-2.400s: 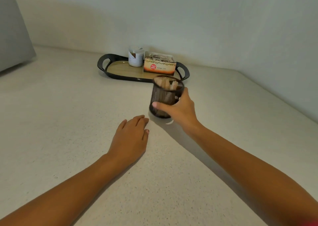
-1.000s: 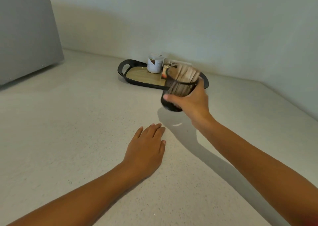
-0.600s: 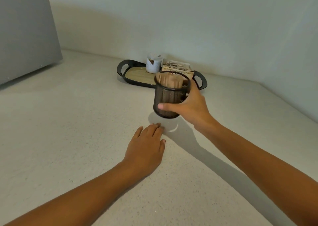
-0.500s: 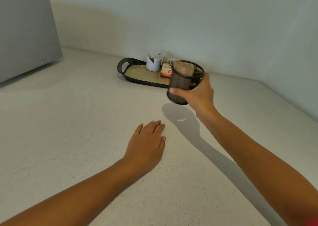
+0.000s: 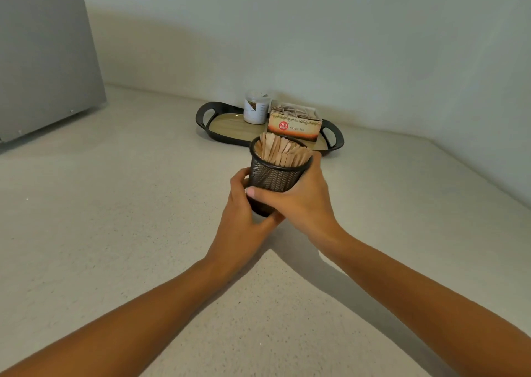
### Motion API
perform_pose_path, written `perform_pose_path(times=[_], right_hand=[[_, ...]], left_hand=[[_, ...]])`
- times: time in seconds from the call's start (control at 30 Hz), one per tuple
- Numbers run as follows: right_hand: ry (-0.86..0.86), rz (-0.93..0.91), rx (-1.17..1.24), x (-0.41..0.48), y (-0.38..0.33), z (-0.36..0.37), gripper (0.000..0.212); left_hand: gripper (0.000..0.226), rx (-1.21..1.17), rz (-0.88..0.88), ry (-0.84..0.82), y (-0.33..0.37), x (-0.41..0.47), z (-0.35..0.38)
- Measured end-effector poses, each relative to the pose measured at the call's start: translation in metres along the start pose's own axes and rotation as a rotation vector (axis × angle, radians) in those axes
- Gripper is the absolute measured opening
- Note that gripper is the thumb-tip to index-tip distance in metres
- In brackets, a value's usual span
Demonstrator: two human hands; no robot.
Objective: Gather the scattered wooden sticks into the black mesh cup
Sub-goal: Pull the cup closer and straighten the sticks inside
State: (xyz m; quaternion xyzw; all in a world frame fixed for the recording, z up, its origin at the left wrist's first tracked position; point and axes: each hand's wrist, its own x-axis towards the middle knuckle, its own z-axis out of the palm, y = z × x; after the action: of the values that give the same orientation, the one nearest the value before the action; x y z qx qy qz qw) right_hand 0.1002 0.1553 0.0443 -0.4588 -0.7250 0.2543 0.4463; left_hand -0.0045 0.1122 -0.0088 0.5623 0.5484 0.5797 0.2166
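Observation:
The black mesh cup (image 5: 273,175) stands upright in the middle of the pale counter, full of wooden sticks (image 5: 280,150) that poke above its rim. My right hand (image 5: 298,201) wraps the cup's right side, thumb across the front. My left hand (image 5: 242,221) cups its lower left side and base. Both hands hide the cup's bottom, so I cannot tell whether it rests on the counter. No loose sticks show on the counter.
Behind the cup a black oval tray (image 5: 205,118) with handles holds a white jar (image 5: 255,109) and a tea-bag box (image 5: 294,123). A grey appliance (image 5: 43,57) stands at the far left. Walls meet in a corner at the back right.
My right hand brought the raised cup back down and toward me. My left hand left the counter and closed on the cup's lower left side.

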Motion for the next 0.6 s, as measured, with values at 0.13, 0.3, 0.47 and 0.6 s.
perform_pose_path(times=[0.13,0.3,0.47,0.6], right_hand=[[-0.087,0.075,0.086,-0.012,-0.004,0.003,0.105],[-0.302,0.114,0.295,-0.003,-0.01,-0.022,0.09],[-0.44,0.182,0.205,0.017,-0.005,-0.039,0.082],[-0.3,0.337,0.263,0.029,0.01,-0.04,0.077]], left_hand=[[0.083,-0.035,0.064,0.002,-0.001,0.003,-0.004],[0.076,-0.097,0.085,-0.189,0.003,0.015,-0.017],[0.054,-0.16,-0.063,-0.426,-0.001,0.017,-0.016],[0.076,0.053,-0.121,-0.466,0.0,0.027,-0.015]])
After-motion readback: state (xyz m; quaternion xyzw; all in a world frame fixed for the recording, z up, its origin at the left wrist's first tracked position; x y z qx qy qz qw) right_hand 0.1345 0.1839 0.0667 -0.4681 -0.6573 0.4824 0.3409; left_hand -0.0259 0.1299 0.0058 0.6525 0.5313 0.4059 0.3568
